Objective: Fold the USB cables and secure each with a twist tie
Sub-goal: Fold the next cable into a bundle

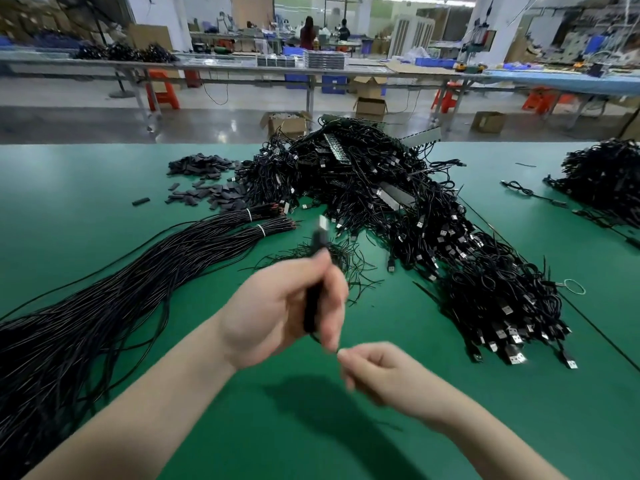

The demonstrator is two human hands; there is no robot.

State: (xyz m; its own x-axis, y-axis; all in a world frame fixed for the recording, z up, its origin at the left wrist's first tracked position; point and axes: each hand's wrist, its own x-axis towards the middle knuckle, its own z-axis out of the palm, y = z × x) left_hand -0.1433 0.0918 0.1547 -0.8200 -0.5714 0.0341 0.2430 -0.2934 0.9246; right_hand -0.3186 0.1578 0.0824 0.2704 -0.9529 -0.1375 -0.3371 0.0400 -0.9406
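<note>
bare green mat between cable bundle and cable heap

The room is bright, with light coming from above. Both hands look smeared by motion blur, the left hand and the right hand. A soft dark shadow lies on the green table under them. The far tables bend near the top edges. The back is fuzzy.
</note>
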